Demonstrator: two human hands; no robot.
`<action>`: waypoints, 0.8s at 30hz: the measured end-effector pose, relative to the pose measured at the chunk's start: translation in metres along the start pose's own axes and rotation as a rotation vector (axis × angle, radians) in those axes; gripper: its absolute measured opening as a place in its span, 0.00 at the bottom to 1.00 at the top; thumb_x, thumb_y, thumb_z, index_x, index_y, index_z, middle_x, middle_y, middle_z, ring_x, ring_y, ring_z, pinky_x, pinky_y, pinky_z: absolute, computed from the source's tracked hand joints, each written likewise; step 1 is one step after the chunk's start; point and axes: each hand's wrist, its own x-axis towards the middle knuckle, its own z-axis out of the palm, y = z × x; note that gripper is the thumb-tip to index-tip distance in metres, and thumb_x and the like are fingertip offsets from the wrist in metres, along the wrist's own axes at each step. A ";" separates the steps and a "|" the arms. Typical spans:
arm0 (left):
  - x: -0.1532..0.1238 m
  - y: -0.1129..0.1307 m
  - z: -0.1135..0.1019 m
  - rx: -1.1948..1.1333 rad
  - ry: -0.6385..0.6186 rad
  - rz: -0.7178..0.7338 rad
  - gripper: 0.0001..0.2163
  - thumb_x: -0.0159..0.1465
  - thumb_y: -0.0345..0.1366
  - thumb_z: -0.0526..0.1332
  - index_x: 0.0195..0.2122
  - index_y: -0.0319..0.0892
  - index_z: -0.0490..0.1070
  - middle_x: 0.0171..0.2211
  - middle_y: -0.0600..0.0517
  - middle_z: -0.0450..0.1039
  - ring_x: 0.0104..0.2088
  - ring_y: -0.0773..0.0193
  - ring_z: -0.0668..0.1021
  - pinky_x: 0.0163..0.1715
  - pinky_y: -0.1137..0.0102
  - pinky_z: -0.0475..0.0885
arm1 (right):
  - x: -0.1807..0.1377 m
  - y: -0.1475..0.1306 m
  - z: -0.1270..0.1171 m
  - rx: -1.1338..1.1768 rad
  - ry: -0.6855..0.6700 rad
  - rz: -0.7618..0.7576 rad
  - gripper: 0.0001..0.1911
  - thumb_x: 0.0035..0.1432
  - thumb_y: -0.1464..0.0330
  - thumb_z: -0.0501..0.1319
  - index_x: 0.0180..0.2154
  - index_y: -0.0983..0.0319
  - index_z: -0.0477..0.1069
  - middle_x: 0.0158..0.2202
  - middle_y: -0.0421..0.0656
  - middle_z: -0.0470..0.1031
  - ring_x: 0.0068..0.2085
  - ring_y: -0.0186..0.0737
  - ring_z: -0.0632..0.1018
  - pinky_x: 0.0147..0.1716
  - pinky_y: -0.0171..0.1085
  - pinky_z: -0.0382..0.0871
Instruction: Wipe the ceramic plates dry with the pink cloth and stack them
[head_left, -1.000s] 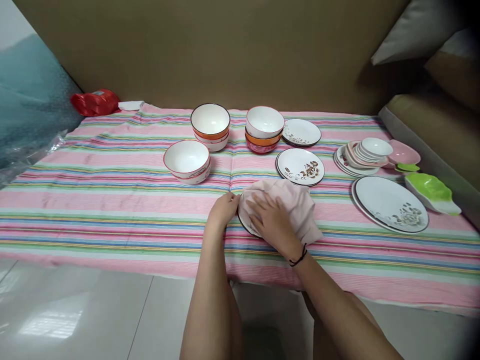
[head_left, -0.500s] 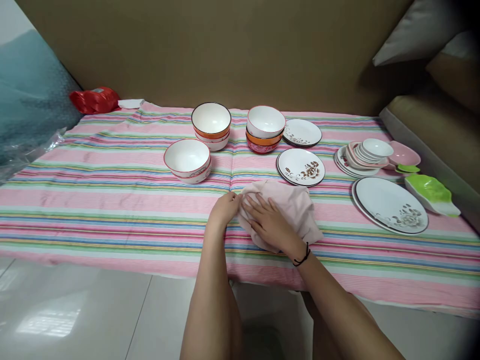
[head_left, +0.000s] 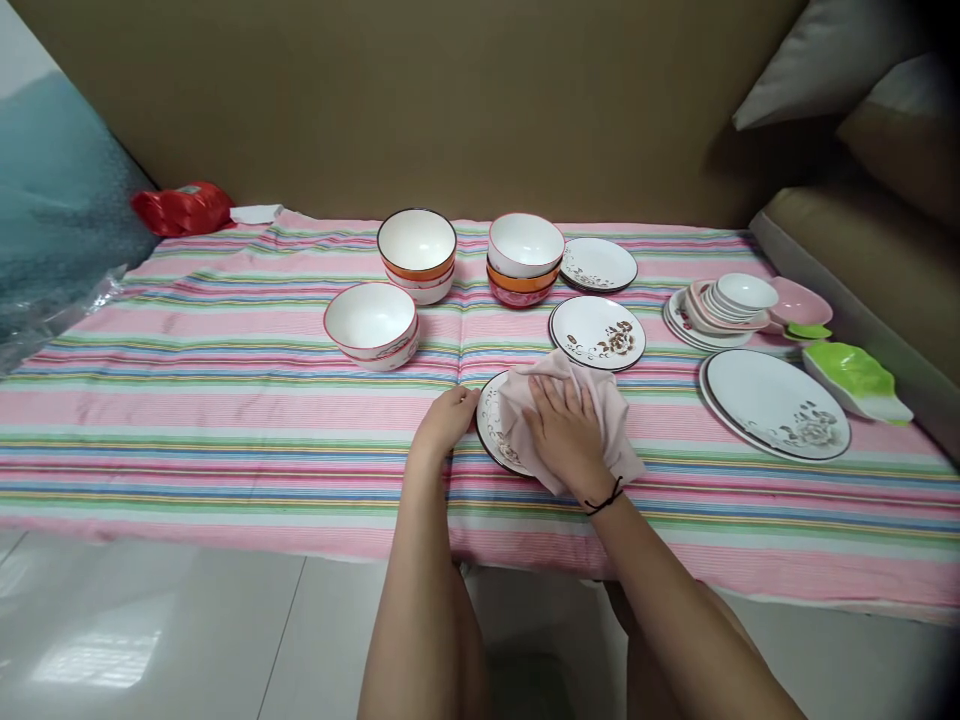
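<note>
A white plate [head_left: 491,425] with a dark rim and brown floral pattern lies near the front of the cloth-covered surface. My left hand [head_left: 448,420] is closed at its left rim, thumb along the edge. Over the plate's middle and right side spreads a pale pink cloth [head_left: 611,420], which hides most of it. Flat on that cloth presses my right hand [head_left: 566,430], fingers stretched out and slightly apart. Just behind, a stack of floral plates [head_left: 596,330] stands close to the cloth's far edge.
Stacked bowls stand left and behind: white ones [head_left: 371,320], a dark-rimmed stack [head_left: 417,245] and a red-rimmed stack [head_left: 526,245]. More plates [head_left: 600,262] lie behind. To the right are small dishes [head_left: 746,292], oval plates [head_left: 772,400] and a green leaf-shaped dish [head_left: 855,375].
My right hand and the cloth have slid to the right, uncovering the plate's left part. My left hand stays at the rim. The view has shifted slightly.
</note>
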 end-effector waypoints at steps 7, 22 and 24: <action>-0.002 0.004 0.001 -0.003 0.032 -0.045 0.13 0.63 0.40 0.52 0.22 0.44 0.62 0.28 0.48 0.73 0.33 0.58 0.74 0.32 0.68 0.66 | -0.010 -0.004 -0.002 0.020 -0.170 -0.255 0.31 0.68 0.56 0.44 0.66 0.65 0.49 0.68 0.49 0.48 0.68 0.51 0.49 0.64 0.54 0.46; -0.002 0.005 0.002 0.014 0.061 -0.087 0.19 0.66 0.45 0.47 0.25 0.42 0.68 0.29 0.44 0.76 0.33 0.55 0.77 0.34 0.65 0.68 | 0.003 -0.005 -0.002 -0.019 -0.116 -0.134 0.32 0.67 0.54 0.45 0.66 0.63 0.51 0.68 0.47 0.50 0.67 0.54 0.52 0.63 0.54 0.47; -0.002 0.006 0.002 0.023 0.069 -0.088 0.17 0.65 0.44 0.48 0.23 0.43 0.66 0.28 0.44 0.75 0.32 0.56 0.76 0.33 0.66 0.67 | -0.003 -0.001 -0.002 -0.073 -0.097 -0.123 0.32 0.67 0.54 0.45 0.66 0.66 0.52 0.67 0.49 0.51 0.67 0.54 0.52 0.63 0.54 0.46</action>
